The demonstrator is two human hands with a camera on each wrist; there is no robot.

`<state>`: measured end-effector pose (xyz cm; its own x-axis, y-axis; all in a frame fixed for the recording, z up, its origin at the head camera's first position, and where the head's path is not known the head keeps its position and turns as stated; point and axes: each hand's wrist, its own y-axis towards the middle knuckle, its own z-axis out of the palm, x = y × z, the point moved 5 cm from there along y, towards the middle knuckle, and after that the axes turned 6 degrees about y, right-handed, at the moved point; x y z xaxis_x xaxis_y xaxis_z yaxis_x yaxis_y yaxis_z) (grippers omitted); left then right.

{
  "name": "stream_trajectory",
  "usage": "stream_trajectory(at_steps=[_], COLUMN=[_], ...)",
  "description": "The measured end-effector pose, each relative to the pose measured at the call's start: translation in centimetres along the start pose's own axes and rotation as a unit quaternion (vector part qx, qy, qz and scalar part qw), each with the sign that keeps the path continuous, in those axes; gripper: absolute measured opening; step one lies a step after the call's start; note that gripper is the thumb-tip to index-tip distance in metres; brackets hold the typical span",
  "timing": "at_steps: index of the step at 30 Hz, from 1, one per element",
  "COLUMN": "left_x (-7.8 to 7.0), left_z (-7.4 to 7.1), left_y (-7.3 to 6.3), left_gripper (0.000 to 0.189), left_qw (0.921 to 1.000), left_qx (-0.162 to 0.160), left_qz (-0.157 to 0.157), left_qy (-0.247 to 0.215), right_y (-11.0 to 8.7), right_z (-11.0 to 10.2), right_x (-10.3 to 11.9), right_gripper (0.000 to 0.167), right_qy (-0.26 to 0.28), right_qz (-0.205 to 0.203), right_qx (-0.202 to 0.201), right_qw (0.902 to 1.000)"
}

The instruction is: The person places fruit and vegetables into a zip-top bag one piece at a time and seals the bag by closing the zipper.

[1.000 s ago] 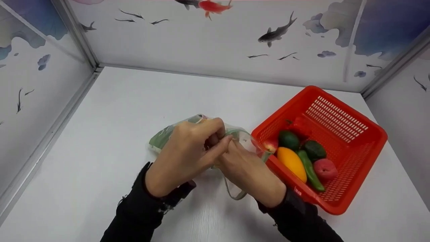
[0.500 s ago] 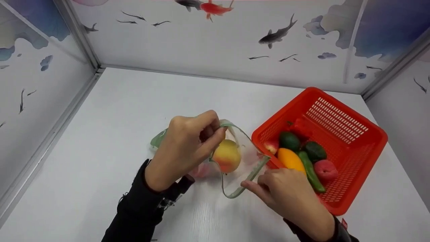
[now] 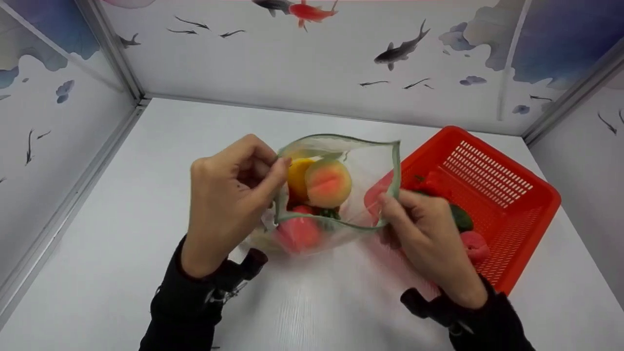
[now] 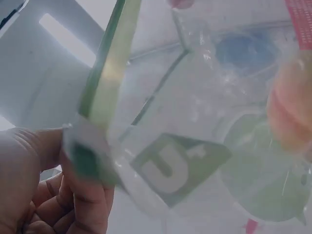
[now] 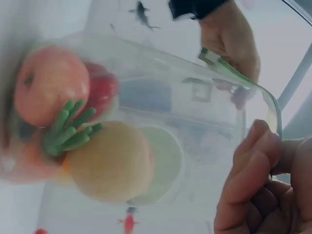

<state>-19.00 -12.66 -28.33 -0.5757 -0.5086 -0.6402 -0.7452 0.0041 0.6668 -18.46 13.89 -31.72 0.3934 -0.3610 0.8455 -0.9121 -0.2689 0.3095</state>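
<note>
My left hand pinches the left side of a clear zip bag's mouth between thumb and fingers. Opposite it, my right hand grips the right side, so the mouth of the bag is spread wide. Inside lie a yellow-and-red peach, a yellow-orange fruit partly behind it, and a red fruit lower down. The right wrist view shows a green leafy top among them, seen through the plastic. Green print marks the bag's wall in the left wrist view.
A red plastic basket stands on the white table at the right. It holds a pink peach-like fruit, a dark green avocado-like piece and a red pepper. The right hand and bag cover part of it. Printed panels enclose the table.
The right hand left the area beside the left hand, took the bag's right edge and moved up. The left hand shifted left. The bag's mouth is raised and stretched wider, showing the fruit inside.
</note>
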Motion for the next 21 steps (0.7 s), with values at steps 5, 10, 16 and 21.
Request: stream_trajectory(at_steps=[5,10,16,21], left_x=[0.7,1.5,2.5,2.3], left_z=[-1.5,-2.3,-4.5,-4.7], left_y=[0.1,0.9,1.4,1.3], left_gripper=[0.018,0.02,0.018,0.019], left_qw=[0.997,0.9924,0.9742,0.9689], left_qx=[-0.032,-0.074,-0.203,-0.236], left_qz=[-0.037,-0.049,-0.033,0.001], left_qy=[-0.06,-0.085,-0.093,-0.073], right_y=[2.5,4.3,6.2,6.6], right_z=[-1.0,-0.7,0.7,2.2], right_x=[1.5,1.1,0.9,0.3], right_gripper=[0.031,0.035,0.034,0.034], right_qy=[0.024,0.062,0.158,0.204], right_qz=[-0.039,-0.046,-0.1,-0.122], right_qx=[-0.058,-0.049,-0.011,0.047], right_qw=[0.9973,0.9958,0.9823,0.9702])
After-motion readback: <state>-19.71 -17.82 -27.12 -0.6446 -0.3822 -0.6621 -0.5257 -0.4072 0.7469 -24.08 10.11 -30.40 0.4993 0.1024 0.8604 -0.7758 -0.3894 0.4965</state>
